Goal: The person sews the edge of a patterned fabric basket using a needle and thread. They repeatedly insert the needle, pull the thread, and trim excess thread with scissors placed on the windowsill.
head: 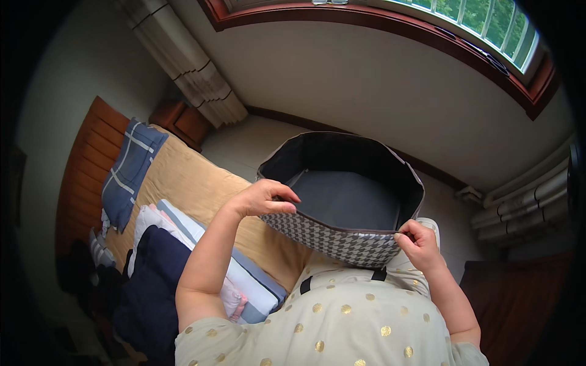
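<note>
A fabric storage box [339, 244] with a houndstooth outside and a dark lining stands open in front of my body, beside the bed. Its inside shows a flat grey bottom. My right hand [415, 242] pinches the near right corner of its rim between thumb and fingers. At the near left part of the rim is my left hand [270, 199], thumb and forefinger apart over the edge; its other fingers are curled and partly hidden. Folded bedding [256, 286] and a dark navy garment or cloth [160, 270] lie on the bed, left of my left forearm.
The bed [192, 167] with tan sheet, blue checked pillow [132, 169] and wooden headboard [87, 174] is at left. A wooden nightstand [187, 123] stands beyond it. Curtains [197, 78] hang by the wall. Scissors [496, 64] lie on the windowsill. Dark wooden furniture [512, 293] stands lower right.
</note>
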A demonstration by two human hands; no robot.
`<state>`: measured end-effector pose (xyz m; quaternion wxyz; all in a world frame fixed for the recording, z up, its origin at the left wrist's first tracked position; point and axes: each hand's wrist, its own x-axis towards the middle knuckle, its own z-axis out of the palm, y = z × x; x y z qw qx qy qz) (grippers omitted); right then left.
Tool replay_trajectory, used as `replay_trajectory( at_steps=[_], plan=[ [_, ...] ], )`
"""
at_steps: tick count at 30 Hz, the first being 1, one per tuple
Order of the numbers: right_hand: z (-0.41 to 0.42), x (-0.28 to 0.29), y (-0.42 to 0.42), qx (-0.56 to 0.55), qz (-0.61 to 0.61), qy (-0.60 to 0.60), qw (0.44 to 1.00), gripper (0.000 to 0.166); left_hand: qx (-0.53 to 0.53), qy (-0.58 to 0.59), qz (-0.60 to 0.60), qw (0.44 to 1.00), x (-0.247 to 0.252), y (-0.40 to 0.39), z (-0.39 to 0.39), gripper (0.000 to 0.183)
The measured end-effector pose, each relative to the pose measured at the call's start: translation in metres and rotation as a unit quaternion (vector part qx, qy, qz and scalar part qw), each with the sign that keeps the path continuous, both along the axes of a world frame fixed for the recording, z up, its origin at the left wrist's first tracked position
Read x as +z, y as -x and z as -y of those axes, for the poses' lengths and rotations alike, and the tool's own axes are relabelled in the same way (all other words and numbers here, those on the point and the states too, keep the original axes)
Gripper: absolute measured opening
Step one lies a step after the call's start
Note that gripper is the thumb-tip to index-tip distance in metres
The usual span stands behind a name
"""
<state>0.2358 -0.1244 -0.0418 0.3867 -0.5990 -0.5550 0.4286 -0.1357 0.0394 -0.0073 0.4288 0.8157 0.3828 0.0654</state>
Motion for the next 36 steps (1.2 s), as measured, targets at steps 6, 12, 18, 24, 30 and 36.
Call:
replay_trajectory(
  at_steps=[6,12,18,24,30,36],
  plan=[
    [0.004,0.004,0.004,0.001,-0.006,-0.006,1.000,0.012,0.031,-0.088,-0.015,0.996,-0.024,-0.005,0.005,0.021],
    [0.003,0.006,0.021,-0.006,0.064,-0.041,0.997,0.012,0.145,-0.027,-0.090,0.985,-0.058,-0.021,0.002,0.021],
    [0.002,-0.003,0.012,-0.024,0.021,0.007,0.999,0.015,0.094,0.055,0.010,0.994,-0.055,-0.002,-0.010,0.017],
    [0.005,-0.018,0.001,-0.024,0.062,-0.020,0.998,0.015,0.007,-0.114,0.067,0.991,-0.037,0.006,0.004,0.013],
    [0.007,-0.014,0.003,-0.009,0.038,-0.024,0.999,0.014,0.041,-0.232,0.055,0.970,-0.034,0.027,0.007,0.013],
    [-0.002,-0.001,0.011,0.026,0.072,-0.046,0.996,0.015,0.071,-0.279,-0.058,0.956,-0.068,0.067,-0.008,0.023]
  ],
)
